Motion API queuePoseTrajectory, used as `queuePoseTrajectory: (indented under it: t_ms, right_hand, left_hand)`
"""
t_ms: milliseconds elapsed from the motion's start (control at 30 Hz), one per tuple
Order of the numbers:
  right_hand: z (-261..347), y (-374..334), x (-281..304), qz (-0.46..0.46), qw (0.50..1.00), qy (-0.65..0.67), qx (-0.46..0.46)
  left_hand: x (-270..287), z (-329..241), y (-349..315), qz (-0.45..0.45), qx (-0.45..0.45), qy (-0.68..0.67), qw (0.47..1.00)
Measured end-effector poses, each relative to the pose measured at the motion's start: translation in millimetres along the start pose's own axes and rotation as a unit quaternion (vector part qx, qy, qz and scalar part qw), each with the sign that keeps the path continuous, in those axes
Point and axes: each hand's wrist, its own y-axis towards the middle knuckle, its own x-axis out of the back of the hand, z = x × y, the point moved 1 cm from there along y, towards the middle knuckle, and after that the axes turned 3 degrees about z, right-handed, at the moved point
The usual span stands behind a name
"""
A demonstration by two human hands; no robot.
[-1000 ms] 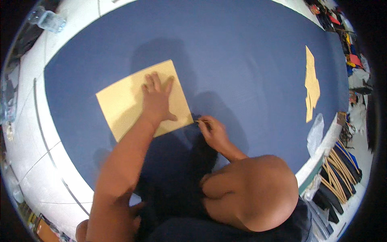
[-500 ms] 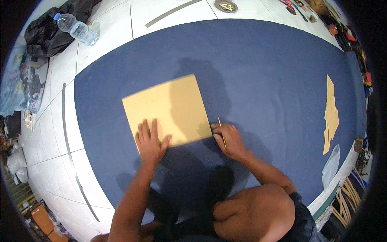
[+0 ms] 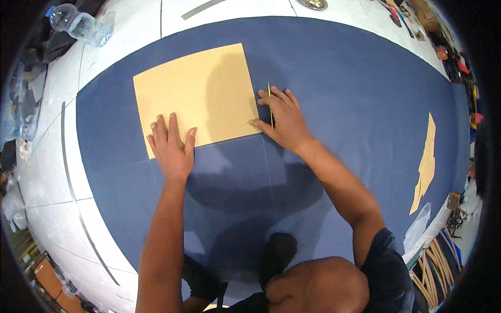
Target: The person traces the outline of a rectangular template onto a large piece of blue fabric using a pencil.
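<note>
And here's the tan cardboard sheet [image 3: 182,94], lying flat on the dark blue fabric [image 3: 360,120], ahead of the person. The left hand [image 3: 173,154] spreads open, palm down over its near left corner; the right hand [image 3: 288,122], partly curled, grips a slim yellow pencil [image 3: 272,117] beside the right edge. The sheet looks light and fairly stiff, liable to slide on cloth or crease if bent. Best hold, surely: opposite side edges, lifted evenly, sparing those crisp corners!
</note>
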Motion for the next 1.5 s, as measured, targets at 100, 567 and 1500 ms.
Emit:
queuePoseTrajectory:
  t_ms: [100,567,1500]
  right_hand:
    - [-1.5,-1.7,-4.4,0.01,1.0,0.017,-0.008]
    - [-6.6,-1.3,-2.9,0.011,0.999,0.052,-0.01]
    - [-27.2,-7.6,-7.7,-0.006,0.999,0.031,0.03]
  left_hand:
    - [-1.7,2.8,2.4,-0.015,-0.005,-0.054,0.998]
    - [4.3,1.4,2.5,-0.024,-0.007,-0.095,0.995]
    - [-6.9,-13.4,-20.1,-0.021,0.045,-0.145,0.988]
